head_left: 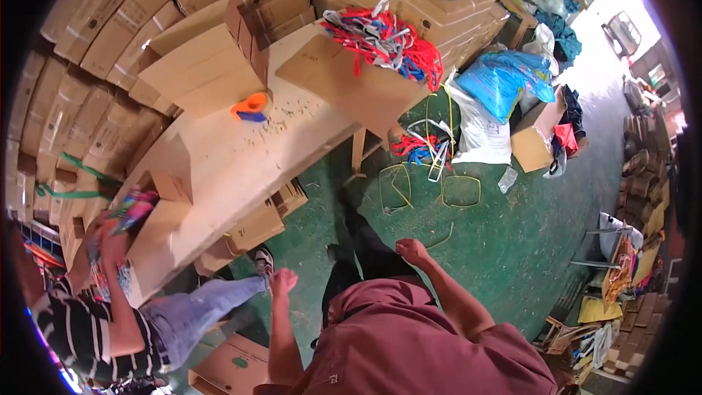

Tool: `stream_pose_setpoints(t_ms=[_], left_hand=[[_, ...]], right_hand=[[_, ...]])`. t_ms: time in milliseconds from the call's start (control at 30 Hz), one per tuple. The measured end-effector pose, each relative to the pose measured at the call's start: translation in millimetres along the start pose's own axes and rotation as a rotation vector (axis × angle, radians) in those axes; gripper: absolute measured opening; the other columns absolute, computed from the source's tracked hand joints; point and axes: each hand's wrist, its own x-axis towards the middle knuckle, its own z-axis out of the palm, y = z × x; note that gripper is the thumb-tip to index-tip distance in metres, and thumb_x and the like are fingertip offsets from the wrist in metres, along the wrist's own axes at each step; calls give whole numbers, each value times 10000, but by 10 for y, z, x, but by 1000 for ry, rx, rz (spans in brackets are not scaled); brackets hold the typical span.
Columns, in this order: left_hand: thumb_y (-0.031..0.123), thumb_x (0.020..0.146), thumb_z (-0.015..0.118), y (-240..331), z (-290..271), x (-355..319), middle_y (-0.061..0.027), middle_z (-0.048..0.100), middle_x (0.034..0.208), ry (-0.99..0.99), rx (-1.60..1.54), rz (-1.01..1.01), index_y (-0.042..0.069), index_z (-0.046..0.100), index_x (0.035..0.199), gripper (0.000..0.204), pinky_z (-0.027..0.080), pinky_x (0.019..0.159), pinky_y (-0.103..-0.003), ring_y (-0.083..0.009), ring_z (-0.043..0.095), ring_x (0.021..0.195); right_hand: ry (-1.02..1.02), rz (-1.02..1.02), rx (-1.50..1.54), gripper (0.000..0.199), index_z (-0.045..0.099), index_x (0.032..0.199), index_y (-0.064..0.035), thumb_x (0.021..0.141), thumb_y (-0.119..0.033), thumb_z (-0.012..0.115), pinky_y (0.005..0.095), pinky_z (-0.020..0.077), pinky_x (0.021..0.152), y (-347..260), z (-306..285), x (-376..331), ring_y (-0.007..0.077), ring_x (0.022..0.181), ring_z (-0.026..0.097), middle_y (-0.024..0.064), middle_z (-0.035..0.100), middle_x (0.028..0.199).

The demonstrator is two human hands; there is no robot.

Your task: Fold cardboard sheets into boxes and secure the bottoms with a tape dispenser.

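Observation:
My left hand (pixel 284 280) hangs in front of me, near the co-worker's leg, its fingers partly spread with nothing in them. Over the green floor, my right hand (pixel 413 250) is closed, and I see no object in it. Neither hand touches the long table (pixel 227 168). On that table are an open carton (pixel 208 66), an orange and blue tape dispenser (pixel 252 107) and a flat cardboard sheet (pixel 344 77). A heap of red, blue and grey straps (pixel 391 40) lies at the table's far end.
At left, a co-worker (pixel 95 322) in a striped shirt handles colourful packets at a small carton (pixel 157 227). Stacked cartons (pixel 117 22) line the back. Yellow straps (pixel 461 192) lie on the floor near a white sack (pixel 479 132) and blue bag (pixel 504 80).

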Motion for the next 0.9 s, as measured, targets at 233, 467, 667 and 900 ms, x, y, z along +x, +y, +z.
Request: stream_pose_setpoints(t_ms=[233, 467, 667, 900], left_hand=[[326, 998, 520, 1821, 862, 402, -120, 704, 968, -90, 24, 226, 19, 614, 1120, 344, 574, 719, -332, -227, 701, 800], [313, 1007, 507, 1575, 1403, 482, -137, 702, 1019, -216, 34, -58, -1, 596, 1152, 357, 574, 754, -331, -229, 705, 848], [306, 985, 549, 1658, 1960, 650, -140, 697, 1031, -260, 177, -218, -1, 593, 1155, 354, 573, 782, -345, -222, 701, 872], [336, 981, 561, 3505, 3464, 602, -148, 601, 1269, -371, 802, 373, 2, 544, 1259, 435, 477, 979, -402, -313, 577, 1160]], right_hand=[[209, -42, 586, 366, 634, 1044, -51, 966, -405, 590, 290, 499, 658, -1355, -238, 768, 134, 760, 620, 22, 669, 883], [586, 61, 902, 528, 564, 1257, -92, 893, -460, 666, 301, 521, 689, -2409, -1125, 2479, 153, 849, 644, 49, 657, 1005], [451, 126, 894, 442, 643, 1166, -52, 833, -332, 722, 371, 508, 738, -2707, -1357, 2837, 190, 910, 638, 64, 666, 1013], [-367, 301, 1223, 459, 547, 1268, -45, 871, -196, 721, 429, 540, 919, -3854, -537, 1882, 246, 1043, 642, 79, 632, 1162]])
